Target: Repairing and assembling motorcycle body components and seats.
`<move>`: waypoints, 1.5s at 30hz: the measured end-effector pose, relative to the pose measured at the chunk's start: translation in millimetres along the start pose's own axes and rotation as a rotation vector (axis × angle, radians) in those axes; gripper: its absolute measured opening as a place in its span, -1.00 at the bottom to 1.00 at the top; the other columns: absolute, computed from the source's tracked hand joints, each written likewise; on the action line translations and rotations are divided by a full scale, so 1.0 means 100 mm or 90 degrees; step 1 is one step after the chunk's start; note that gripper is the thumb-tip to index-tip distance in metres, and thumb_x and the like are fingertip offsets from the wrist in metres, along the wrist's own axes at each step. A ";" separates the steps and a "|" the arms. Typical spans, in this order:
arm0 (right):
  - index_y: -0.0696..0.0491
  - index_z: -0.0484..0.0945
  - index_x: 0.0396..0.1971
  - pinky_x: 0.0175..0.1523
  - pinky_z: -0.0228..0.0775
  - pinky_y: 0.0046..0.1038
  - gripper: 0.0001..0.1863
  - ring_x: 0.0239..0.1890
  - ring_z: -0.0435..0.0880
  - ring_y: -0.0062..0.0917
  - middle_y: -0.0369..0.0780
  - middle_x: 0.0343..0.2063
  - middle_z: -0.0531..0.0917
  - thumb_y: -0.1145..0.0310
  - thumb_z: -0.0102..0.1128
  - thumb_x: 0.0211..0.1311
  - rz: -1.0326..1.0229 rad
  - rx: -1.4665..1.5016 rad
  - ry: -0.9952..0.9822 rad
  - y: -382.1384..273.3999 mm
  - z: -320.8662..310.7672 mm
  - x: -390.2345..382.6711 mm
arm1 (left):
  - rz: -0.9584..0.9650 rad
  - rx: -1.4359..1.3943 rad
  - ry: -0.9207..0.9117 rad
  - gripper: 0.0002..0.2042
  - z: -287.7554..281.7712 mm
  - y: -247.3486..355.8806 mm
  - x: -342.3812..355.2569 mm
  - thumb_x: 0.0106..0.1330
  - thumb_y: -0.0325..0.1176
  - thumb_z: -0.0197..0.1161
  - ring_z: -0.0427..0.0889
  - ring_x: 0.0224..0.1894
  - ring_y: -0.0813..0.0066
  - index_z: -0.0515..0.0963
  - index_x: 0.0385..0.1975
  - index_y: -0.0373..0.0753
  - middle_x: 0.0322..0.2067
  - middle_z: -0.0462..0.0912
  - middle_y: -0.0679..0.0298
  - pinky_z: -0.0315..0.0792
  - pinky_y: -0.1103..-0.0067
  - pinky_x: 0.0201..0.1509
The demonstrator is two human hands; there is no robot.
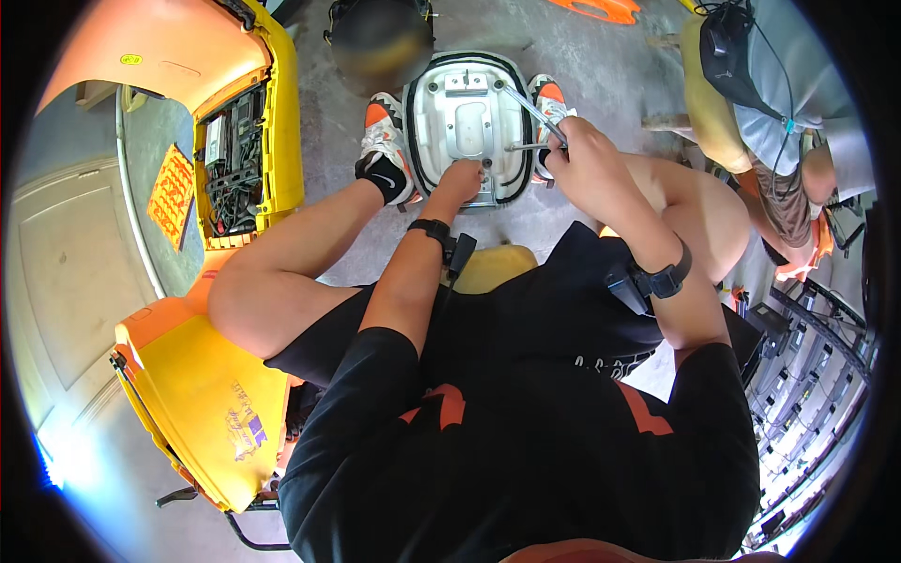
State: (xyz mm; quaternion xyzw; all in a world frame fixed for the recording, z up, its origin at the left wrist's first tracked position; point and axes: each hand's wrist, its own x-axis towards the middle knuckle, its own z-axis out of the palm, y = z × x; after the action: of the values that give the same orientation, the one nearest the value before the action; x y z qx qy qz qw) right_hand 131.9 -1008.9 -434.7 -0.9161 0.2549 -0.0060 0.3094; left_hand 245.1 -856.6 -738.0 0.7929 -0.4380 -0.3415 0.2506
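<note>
Between my shoes lies a white oval plastic part (436, 127) with a black rubber rim and metal plates. My right hand (587, 164) is closed around silver metal tools (535, 114); one rod reaches the upper right hole and another lies sideways across the part's right side. My left hand (458, 183) has its fingers closed at the lower middle of the part, beside a dark bolt hole (486, 163); what they hold, if anything, is hidden.
A yellow-orange scooter body (282, 131) with exposed wiring and yellow panels (206, 394) stand left. Another person's leg (798, 235) and a black bag (727, 52) are right, above racks of devices (807, 394). A yellow pad (497, 267) lies beneath me.
</note>
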 end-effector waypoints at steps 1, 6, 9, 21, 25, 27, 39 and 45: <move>0.26 0.44 -0.39 -0.19 0.44 -0.15 -0.85 -0.31 0.60 0.00 0.11 -0.36 0.58 0.47 0.10 0.10 -0.010 0.002 0.004 0.00 0.00 0.00 | 0.007 -0.001 0.004 -0.85 0.00 0.01 0.00 0.13 -0.36 0.23 0.61 -0.31 -0.02 0.57 -0.44 -0.33 -0.42 0.64 -0.02 0.47 0.24 -0.17; 0.27 0.44 -0.39 -0.18 0.43 -0.13 -0.85 -0.29 0.59 0.01 0.13 -0.35 0.57 0.48 0.10 0.11 0.014 -0.014 -0.003 -0.01 -0.02 -0.01 | 0.001 0.077 0.071 -0.81 0.09 0.07 -0.06 0.04 -0.34 0.34 0.61 -0.27 -0.02 0.59 -0.42 -0.33 -0.39 0.61 -0.07 0.48 0.24 -0.12; 0.28 0.44 -0.39 -0.17 0.43 -0.14 -0.84 -0.28 0.59 0.01 0.12 -0.35 0.57 0.47 0.10 0.12 0.008 -0.009 0.004 -0.01 -0.03 -0.01 | -0.002 0.085 0.090 -0.79 0.12 0.09 -0.09 0.05 -0.32 0.34 0.60 -0.25 -0.05 0.58 -0.40 -0.34 -0.40 0.59 -0.06 0.48 0.23 -0.11; 0.30 0.37 -0.35 -0.18 0.41 -0.10 -0.81 -0.29 0.56 0.04 0.14 -0.37 0.53 0.45 0.07 0.20 -0.035 0.004 0.065 -0.02 -0.09 -0.02 | -0.357 -0.885 0.164 -0.88 -0.69 0.00 0.15 0.30 -0.45 0.09 0.62 -0.36 0.42 0.48 -0.27 -0.36 -0.33 0.63 0.18 0.46 0.55 -0.36; 0.29 0.37 -0.37 -0.19 0.42 -0.10 -0.80 -0.30 0.56 0.04 0.12 -0.36 0.53 0.43 0.08 0.19 -0.002 0.012 0.030 -0.04 -0.11 0.02 | -0.307 -1.166 0.206 -0.84 -1.39 -0.14 0.40 0.45 -0.37 -0.02 0.60 -0.33 0.38 0.47 -0.23 -0.30 -0.35 0.62 0.22 0.46 0.54 -0.30; 0.29 0.37 -0.37 -0.19 0.42 -0.10 -0.80 -0.30 0.57 0.03 0.11 -0.36 0.54 0.43 0.09 0.19 -0.004 0.008 0.036 -0.03 -0.10 0.03 | -0.220 -1.255 0.237 -0.74 -1.81 -0.14 0.54 0.51 -0.31 -0.13 0.61 -0.30 0.30 0.45 -0.24 -0.37 -0.33 0.61 0.14 0.51 0.50 -0.25; 0.17 0.40 -0.27 -0.16 0.45 -0.13 -0.77 -0.27 0.64 -0.04 0.05 -0.39 0.63 0.38 0.17 0.14 0.045 0.022 -0.038 0.07 0.06 0.10 | -0.377 -0.944 0.320 -0.76 -2.95 0.27 -0.21 0.41 -0.36 -0.06 0.62 -0.16 0.22 0.47 -0.11 -0.37 -0.13 0.63 0.03 0.51 0.45 -0.17; 0.22 0.38 -0.32 -0.27 0.46 -0.12 -0.77 -0.37 0.63 -0.01 0.08 -0.51 0.61 0.37 0.13 0.20 -0.094 -0.070 0.026 0.00 0.10 0.25 | -0.248 -0.824 0.330 -0.76 -3.36 0.77 -1.00 0.40 -0.30 0.01 0.61 -0.32 0.42 0.53 -0.13 -0.31 -0.30 0.65 0.25 0.46 0.55 -0.25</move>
State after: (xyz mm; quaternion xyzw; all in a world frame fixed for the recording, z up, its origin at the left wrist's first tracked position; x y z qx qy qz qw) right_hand 155.4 -1015.1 -446.5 -0.9478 0.1926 -0.0335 0.2519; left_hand 422.2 -774.7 -436.2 0.6048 0.0747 -0.3720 0.7002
